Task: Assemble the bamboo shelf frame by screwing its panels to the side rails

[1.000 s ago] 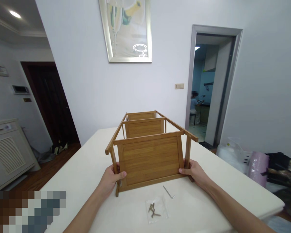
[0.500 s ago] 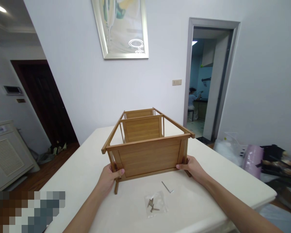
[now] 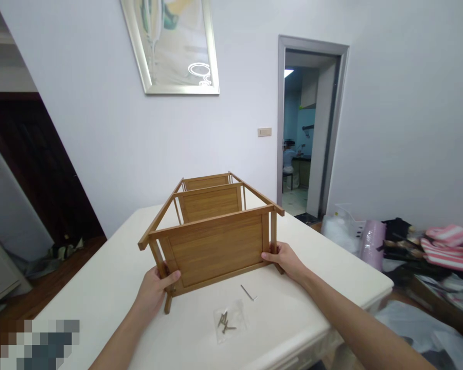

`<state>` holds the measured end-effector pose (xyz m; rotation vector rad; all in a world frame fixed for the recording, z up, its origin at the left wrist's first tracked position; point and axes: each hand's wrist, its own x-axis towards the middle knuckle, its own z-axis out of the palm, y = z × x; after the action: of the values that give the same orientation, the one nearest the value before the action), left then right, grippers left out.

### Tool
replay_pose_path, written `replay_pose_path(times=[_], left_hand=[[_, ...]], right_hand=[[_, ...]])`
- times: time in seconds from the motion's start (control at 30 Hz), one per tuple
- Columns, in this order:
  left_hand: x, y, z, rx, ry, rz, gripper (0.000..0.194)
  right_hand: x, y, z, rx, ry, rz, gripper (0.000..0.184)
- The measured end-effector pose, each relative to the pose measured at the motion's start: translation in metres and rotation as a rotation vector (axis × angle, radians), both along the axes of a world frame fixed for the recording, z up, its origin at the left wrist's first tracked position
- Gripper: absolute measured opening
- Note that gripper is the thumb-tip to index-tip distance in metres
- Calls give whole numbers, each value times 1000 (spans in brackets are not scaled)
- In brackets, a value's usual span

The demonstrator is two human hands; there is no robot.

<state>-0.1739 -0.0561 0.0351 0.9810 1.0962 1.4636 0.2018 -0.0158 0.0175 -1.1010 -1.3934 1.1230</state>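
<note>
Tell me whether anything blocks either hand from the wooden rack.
Nothing visible does: the left hand and right hand grip the wooden rack at its near end. The hex key and bag of screws lie nearer the camera, clear of both hands.

Wooden shelf [image 3: 218, 246], warm brown, visible grain, lying on its side on the white table [image 3: 343, 275], long axis running away from the viewer. Three framed rectangular panels [image 3: 212, 204] show, standing on edge one behind another, joined by slim square rails [image 3: 256, 193]. Nearest panel faces front, slightly skewed, lower on its left; rail ends poke out past it. Gaps between panels open.
</note>
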Motion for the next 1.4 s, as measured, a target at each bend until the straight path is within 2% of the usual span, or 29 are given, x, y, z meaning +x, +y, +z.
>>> replay_pose_path(times=[0.17, 0.6, 0.8, 1.13, 1.27, 1.4], left_hand=[[-2, 2, -5, -26, -16, -18, 60], [-7, 9, -23, -57, 145, -74, 51], [-4, 6, -18, -11, 133, -123, 52], [-1, 2, -12, 26, 167, -116, 52], [-4, 0, -9, 19, 180, -156, 51], [-5, 0, -10, 8, 212, -134, 55]], right_hand=[[2, 2, -4, 26, 15, 11, 41], [4, 2, -4, 42, 20, -8, 40], [4, 0, -1, 27, 21, 21, 41], [2, -2, 4, 6, 37, 50, 45], [-1, -6, 6, 24, -12, 20, 49], [-5, -9, 8, 69, -89, -21, 54]])
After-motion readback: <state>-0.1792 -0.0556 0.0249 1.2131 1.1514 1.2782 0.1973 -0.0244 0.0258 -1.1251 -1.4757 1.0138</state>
